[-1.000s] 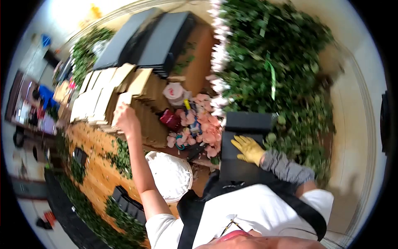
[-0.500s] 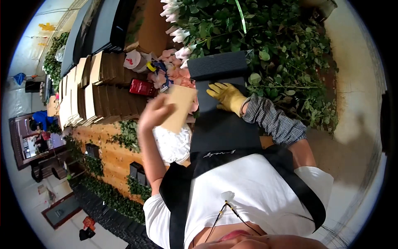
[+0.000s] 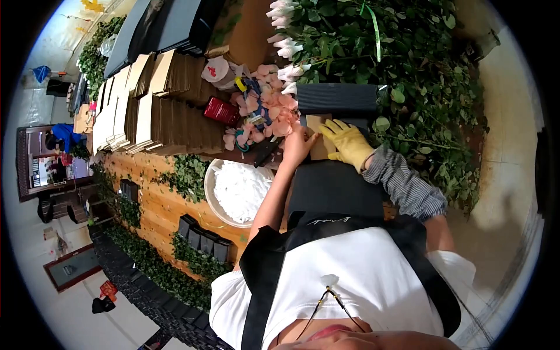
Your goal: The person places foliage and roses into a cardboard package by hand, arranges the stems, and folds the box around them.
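Note:
A small tan cardboard piece [image 3: 319,153] lies on the black sheet [image 3: 335,186] in front of my body. My bare left hand [image 3: 297,146] grips its left edge, with the thumb over the card and the other fingers partly hidden. On its right side rests my right hand [image 3: 349,144] in a yellow glove, fingers spread over the card and the black surface. Just beyond both hands is a ribbed black block [image 3: 337,98]. White-pink roses [image 3: 287,48] with leafy stems lie past it.
Stacks of folded cardboard [image 3: 169,111] stand at the left, beside a red phone [image 3: 221,111] and loose pink petals [image 3: 280,114]. A round basket of white pieces [image 3: 239,192] is left of my left forearm. Leafy stems [image 3: 431,116] spread at the right.
My left hand went from the cardboard stacks to the black sheet, bringing a cardboard piece. The piece now lies flat under both hands; my gloved hand has come onto its edge.

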Demonstrator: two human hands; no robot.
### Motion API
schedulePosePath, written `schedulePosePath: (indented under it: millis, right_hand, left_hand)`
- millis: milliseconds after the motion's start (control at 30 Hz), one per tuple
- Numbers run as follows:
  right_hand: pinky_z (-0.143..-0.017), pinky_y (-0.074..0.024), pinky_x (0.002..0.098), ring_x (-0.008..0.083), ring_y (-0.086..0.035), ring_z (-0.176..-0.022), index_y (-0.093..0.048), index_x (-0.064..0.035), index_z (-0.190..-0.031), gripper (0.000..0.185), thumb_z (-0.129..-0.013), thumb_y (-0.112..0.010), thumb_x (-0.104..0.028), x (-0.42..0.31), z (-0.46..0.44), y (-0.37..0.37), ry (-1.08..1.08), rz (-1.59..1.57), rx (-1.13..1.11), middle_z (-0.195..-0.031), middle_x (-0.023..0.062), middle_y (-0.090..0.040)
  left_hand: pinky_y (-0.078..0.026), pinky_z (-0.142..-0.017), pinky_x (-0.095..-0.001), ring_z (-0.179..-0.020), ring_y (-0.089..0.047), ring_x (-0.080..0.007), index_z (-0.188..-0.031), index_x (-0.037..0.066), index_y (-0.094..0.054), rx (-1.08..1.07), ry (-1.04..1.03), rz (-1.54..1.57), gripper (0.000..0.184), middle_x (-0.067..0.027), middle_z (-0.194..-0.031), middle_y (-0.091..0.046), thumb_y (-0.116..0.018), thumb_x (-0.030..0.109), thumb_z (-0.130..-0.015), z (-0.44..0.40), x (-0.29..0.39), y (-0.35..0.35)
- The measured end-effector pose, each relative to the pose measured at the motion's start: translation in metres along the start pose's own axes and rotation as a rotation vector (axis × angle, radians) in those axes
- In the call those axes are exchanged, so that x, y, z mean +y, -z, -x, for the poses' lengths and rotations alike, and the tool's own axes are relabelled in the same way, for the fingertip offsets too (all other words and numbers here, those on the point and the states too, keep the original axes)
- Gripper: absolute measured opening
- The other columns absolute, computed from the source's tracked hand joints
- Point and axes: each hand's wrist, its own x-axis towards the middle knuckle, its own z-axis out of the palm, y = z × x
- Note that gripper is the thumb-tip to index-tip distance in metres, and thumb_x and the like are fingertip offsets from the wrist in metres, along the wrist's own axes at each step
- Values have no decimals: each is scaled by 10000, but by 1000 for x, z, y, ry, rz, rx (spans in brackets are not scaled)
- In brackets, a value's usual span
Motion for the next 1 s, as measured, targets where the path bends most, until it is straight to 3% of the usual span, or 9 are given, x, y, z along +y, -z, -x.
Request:
schedulePosePath:
  millis: [100, 200, 333, 500, 567, 633, 767, 900, 1000]
  right_hand:
    - [-1106, -372, 442, 312, -396, -1407, -387, -80, -1499, 827, -807, -763, -333, -10, -1, 5, -39, 96, -39, -1549, 128, -389]
    - [-1056, -405, 438, 312, -427, -1381, -453, -105, -1451, 728, -810, -719, -326, 2, -7, -24, 3, 82, 71, -1518, 115, -430]
    - [-985, -446, 415, 310, -519, -1270, -534, -111, -1353, 636, -849, -660, -478, -4, -4, -14, -22, 15, 213, -1386, 118, -538]
    - [-862, -516, 440, 311, -612, -1123, -649, -98, -1188, 465, -825, -690, -385, 10, -2, -34, 2, -341, 504, -1190, 133, -654]
    - [-928, -501, 446, 371, -636, -1063, -599, -70, -1302, 486, -850, -719, -203, -1, 39, -8, -196, -709, 471, -1148, 168, -674]
    - [-925, -508, 451, 356, -645, -1063, -602, -71, -1297, 460, -857, -705, -155, -4, 86, -1, -240, -627, 842, -1186, 164, -672]
    - [-1074, -425, 459, 250, -593, -1173, -640, -99, -1211, 340, -874, -662, -141, 21, 161, -29, -885, 161, 656, -1262, 111, -656]
    - [-1149, -338, 463, 295, -502, -1297, -672, -35, -1078, 299, -779, -674, -52, 61, 177, -32, -866, 13, 635, -1324, 121, -613]
    - [-1125, -380, 434, 260, -538, -1243, -681, -61, -976, 197, -818, -590, -135, 73, 154, 3, -720, 178, 907, -1214, 81, -651]
  left_hand:
    - [-514, -600, -415, -668, -668, -369, -954, -45, -672, -81, 2, -387, 423, -206, -736, -681, -724, 371, -893, 6, 36, 39]
    - [-528, -835, -333, -924, -695, -236, -1112, -33, -672, -466, -21, 426, 433, -192, -1029, -719, -621, 376, -980, 6, 54, 78]
    - [-488, -986, -441, -1174, -612, -414, -1340, -87, -522, -745, -67, -247, 1035, -299, -1237, -635, -810, 654, -677, 20, 79, 52]
    - [-561, -761, -422, -876, -699, -354, -1182, 46, -639, -527, -223, -568, 565, -168, -988, -721, -809, 364, -748, 40, 75, 27]
    - [-580, -704, -386, -895, -713, -319, -1244, 20, -599, -382, -310, -631, 620, -154, -1156, -694, -818, 219, -698, 52, 66, 13]
    - [-583, -730, -382, -917, -713, -311, -1219, 38, -623, -292, -305, -583, 580, -130, -1237, -679, -816, 192, -694, 57, 60, 10]
    - [-584, -753, -384, -921, -714, -314, -1191, 39, -640, -280, -342, -628, 540, -119, -1297, -656, -811, 179, -698, 56, 67, 10]
    - [-581, -789, -385, -966, -705, -318, -1199, 29, -631, -357, -225, -635, 537, -149, -1332, -630, -807, 168, -711, 56, 80, 14]
    - [-569, -777, -400, -923, -706, -312, -1194, 56, -654, -266, -322, -630, 499, -111, -1141, -710, -797, 244, -755, 58, 67, 12]
